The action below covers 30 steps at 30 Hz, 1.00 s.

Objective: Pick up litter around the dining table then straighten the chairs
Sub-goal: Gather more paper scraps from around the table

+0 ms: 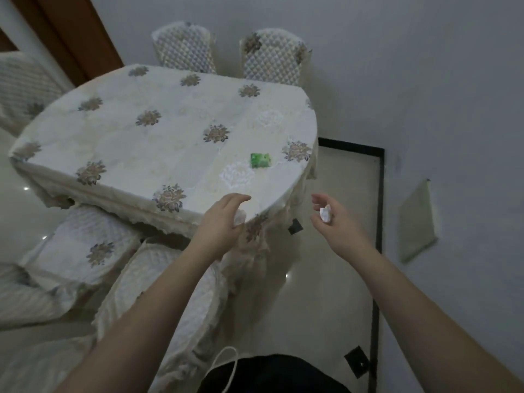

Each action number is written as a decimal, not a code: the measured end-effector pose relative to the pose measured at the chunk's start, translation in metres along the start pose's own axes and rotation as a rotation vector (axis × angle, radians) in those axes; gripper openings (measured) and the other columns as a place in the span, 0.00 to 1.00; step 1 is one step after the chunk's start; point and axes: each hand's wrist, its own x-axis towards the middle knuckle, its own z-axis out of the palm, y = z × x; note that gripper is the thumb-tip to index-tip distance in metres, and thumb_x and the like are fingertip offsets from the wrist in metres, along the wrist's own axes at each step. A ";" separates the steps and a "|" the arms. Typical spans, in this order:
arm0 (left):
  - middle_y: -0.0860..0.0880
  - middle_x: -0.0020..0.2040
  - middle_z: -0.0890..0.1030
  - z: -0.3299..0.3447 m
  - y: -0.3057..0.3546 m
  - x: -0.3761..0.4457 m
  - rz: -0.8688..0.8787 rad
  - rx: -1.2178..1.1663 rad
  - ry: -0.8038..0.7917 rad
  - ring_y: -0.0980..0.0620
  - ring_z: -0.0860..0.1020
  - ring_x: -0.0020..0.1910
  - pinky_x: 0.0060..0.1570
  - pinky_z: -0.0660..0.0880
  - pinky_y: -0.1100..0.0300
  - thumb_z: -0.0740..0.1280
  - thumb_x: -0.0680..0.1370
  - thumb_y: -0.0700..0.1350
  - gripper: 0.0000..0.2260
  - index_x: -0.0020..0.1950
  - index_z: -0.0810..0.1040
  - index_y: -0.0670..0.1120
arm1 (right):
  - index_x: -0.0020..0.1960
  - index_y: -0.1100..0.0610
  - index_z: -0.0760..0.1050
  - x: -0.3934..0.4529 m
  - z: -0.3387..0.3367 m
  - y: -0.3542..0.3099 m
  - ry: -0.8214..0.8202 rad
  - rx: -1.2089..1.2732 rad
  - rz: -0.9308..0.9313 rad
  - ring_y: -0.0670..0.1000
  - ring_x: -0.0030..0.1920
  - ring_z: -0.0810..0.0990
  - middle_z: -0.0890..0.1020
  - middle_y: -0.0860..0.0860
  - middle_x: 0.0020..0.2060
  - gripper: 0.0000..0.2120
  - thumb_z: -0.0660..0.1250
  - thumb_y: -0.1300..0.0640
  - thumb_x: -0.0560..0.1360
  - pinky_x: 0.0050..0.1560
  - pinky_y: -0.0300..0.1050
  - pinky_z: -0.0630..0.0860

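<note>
Head view: two bare forearms reach forward over covered chairs toward the tabletop.
Left hand [224, 219]: fingers curled round a crumpled white paper [239, 217], hovering at the near edge of the tabletop [158, 137].
Right hand [331, 219]: off the tabletop's right side, above the floor; fingers loosely curled, cupping a white paper wad [326, 213].
Near chairs [85, 248]: two quilted cream seats, left of and below the left hand, tucked against the tabletop edge.
Green wrapper [261, 160]: lies flat on the floral cloth, just beyond both hands, nearer the left.
Far chairs [272, 56]: two quilted backs past the tabletop's far edge, against the wall.
</note>
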 end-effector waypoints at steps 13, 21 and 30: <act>0.49 0.68 0.72 0.014 -0.068 0.119 -0.080 0.033 0.050 0.49 0.70 0.66 0.65 0.68 0.51 0.65 0.77 0.41 0.20 0.69 0.69 0.49 | 0.68 0.52 0.69 0.181 0.044 -0.014 -0.212 -0.170 -0.115 0.48 0.60 0.75 0.77 0.48 0.61 0.20 0.66 0.56 0.76 0.59 0.40 0.69; 0.51 0.69 0.71 0.026 -0.119 0.183 -0.165 -0.023 -0.036 0.51 0.69 0.66 0.64 0.67 0.55 0.64 0.77 0.42 0.21 0.70 0.68 0.51 | 0.70 0.54 0.67 0.287 0.081 -0.009 -0.331 -0.310 -0.059 0.49 0.52 0.76 0.74 0.48 0.64 0.21 0.64 0.55 0.78 0.50 0.39 0.67; 0.53 0.69 0.70 0.048 -0.140 0.220 -0.444 -0.161 -0.038 0.52 0.69 0.67 0.65 0.66 0.57 0.63 0.79 0.44 0.19 0.70 0.68 0.52 | 0.73 0.56 0.63 0.386 0.133 0.043 -0.507 -0.411 -0.075 0.55 0.68 0.67 0.68 0.56 0.69 0.25 0.64 0.54 0.78 0.65 0.45 0.63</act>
